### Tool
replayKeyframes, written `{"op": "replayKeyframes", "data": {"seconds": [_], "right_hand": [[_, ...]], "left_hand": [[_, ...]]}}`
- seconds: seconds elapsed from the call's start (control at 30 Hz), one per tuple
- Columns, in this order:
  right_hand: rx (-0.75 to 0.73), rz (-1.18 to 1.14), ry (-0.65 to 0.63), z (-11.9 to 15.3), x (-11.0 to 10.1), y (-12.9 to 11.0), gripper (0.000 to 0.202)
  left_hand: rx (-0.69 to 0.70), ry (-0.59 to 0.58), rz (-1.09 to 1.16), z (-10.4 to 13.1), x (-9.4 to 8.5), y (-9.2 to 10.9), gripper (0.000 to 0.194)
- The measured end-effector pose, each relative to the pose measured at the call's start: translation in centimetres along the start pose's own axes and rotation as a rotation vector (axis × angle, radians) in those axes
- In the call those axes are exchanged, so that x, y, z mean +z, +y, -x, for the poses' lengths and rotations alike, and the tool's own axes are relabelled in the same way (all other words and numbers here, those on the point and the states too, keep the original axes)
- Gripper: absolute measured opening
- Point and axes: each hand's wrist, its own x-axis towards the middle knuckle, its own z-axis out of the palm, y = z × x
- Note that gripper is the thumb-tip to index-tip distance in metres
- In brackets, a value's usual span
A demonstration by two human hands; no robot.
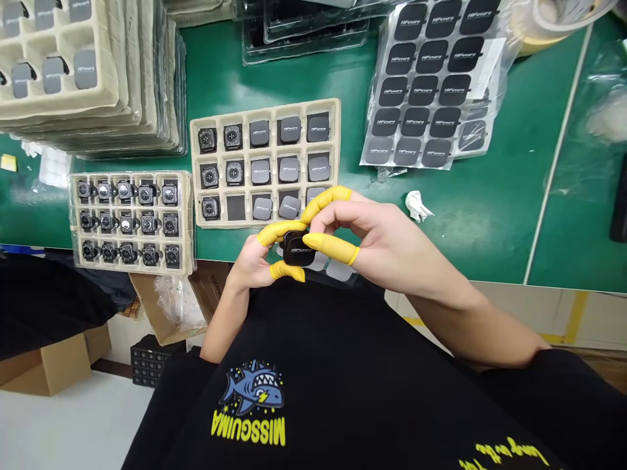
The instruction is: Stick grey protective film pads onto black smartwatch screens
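Note:
A black watch face with white lettering (296, 252) is held near the table's front edge. My left hand (264, 258), with yellow finger covers, grips it from the left between thumb and finger. From the right, my right hand (360, 238) has its yellow-covered thumb and finger closed at the watch's right and upper edge; whether it pinches a film there is too small to tell. Just behind the hands lies a beige tray (267, 110) of watches, several topped with grey labelled squares. One front-row compartment (236, 208) holds no watch.
A second tray of watches (192, 225) lies at the left, below tall stacked trays (169, 85). Sheets of labelled black squares (424, 90), a tape roll (563, 19) and crumpled white paper (417, 206) are at the right. An open carton (151, 307) stands below the table edge.

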Motion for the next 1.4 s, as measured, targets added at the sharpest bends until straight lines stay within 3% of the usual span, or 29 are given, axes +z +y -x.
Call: {"op": "replayKeyframes", "data": {"seconds": [0.2,0.47,1.03,1.2,1.33,1.4], "right_hand": [[-0.001,-0.022,0.000,-0.1,0.0,-0.1,0.013],[0.025,-0.059,0.001,-0.1,0.0,-0.2,0.012],[-0.068,0.024,0.018,0.4,0.4,1.0,0.006],[0.018,0.035,0.056,1.0,0.7,1.5,0.028],[0.146,0.051,-0.036,1.0,1.0,1.0,0.050],[0.200,0.066,-0.096,0.7,1.3,0.8,0.049]], "left_hand": [[0.068,0.020,0.043,0.0,0.1,0.2,0.089],[0.027,0.006,0.004,0.1,0.0,0.1,0.093],[0.056,0.027,0.013,-0.1,0.1,0.8,0.080],[0.017,0.020,-0.035,0.0,0.0,0.7,0.084],[0.016,0.007,-0.086,0.2,-0.1,0.5,0.089],[0.032,-0.022,-0.102,0.2,-0.2,0.7,0.087]]}}
